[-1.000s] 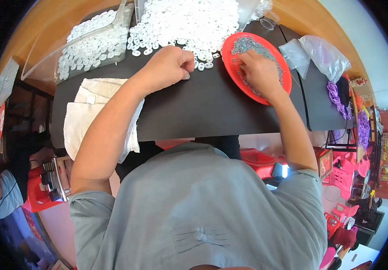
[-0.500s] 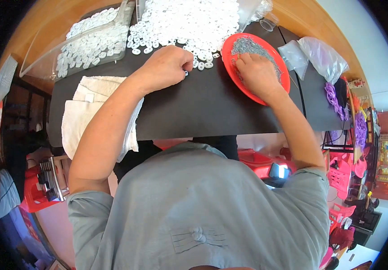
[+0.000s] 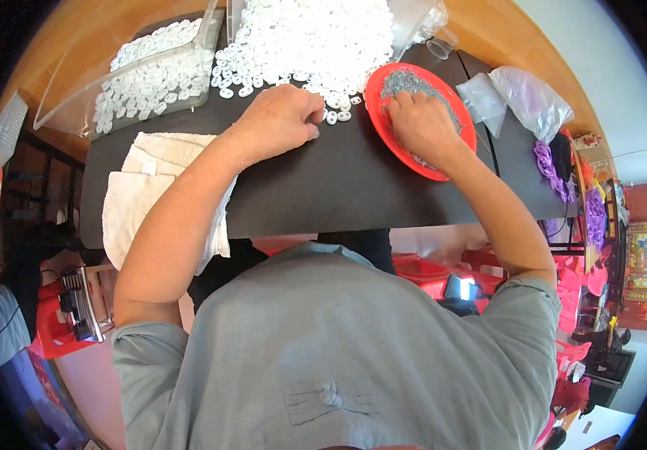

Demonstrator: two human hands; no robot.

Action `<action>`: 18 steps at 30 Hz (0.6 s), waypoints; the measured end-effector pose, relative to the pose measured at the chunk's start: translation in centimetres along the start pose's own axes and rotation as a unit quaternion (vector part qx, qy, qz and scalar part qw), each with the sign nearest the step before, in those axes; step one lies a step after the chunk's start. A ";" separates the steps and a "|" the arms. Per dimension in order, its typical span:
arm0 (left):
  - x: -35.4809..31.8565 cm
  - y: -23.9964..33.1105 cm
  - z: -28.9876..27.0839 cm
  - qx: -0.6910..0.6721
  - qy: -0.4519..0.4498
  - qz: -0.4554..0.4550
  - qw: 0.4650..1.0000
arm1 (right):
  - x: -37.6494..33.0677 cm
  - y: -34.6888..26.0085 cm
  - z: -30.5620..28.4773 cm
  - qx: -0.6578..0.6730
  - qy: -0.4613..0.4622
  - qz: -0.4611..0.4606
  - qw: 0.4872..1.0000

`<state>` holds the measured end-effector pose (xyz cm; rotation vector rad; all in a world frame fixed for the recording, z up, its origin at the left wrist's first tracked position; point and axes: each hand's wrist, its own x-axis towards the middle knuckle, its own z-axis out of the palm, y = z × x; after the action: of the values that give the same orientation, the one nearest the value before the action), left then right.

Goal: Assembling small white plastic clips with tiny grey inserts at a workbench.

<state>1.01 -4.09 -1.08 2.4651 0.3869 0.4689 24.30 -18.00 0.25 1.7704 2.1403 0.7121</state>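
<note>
My left hand (image 3: 281, 120) is over the near edge of a large heap of white oval plastic pieces (image 3: 316, 41), each with holes in it. Its fingers are curled in against the thumb, and whatever they pinch is hidden. To the right, my right hand (image 3: 422, 127) reaches into a red oval plate (image 3: 470, 142) of small thin grey metal parts (image 3: 406, 79). Its fingers bend down into these parts with their tips close together. I cannot see what lies between the tips. A few white pieces sit loose between the left hand and the plate.
A clear plastic bin (image 3: 151, 94) with more white pieces stands at the back left. A folded cream towel (image 3: 132, 202) hangs over the table's front edge. Clear plastic bags (image 3: 534, 97) and purple cord (image 3: 551, 172) lie to the right, beyond the plate.
The white piece that showed at my left fingertips is now out of sight, and the left thumb shows more. My right hand stays in the plate, its fingers slightly shifted. The view has moved a little.
</note>
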 end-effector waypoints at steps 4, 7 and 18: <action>0.1 0.7 -0.2 0.002 -0.010 -0.017 1.000 | 0.1 0.0 0.5 -0.012 -0.004 -0.021 1.000; 0.1 0.7 -0.2 0.001 0.000 -0.015 1.000 | 0.4 0.0 0.4 -0.007 -0.017 -0.022 1.000; 0.1 0.3 0.4 -0.040 0.032 -0.004 0.999 | -0.8 1.5 0.4 0.215 0.039 0.200 0.955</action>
<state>1.34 -4.49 -1.13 2.3755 0.3964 0.5508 25.88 -18.46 0.64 2.4881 2.1260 0.4191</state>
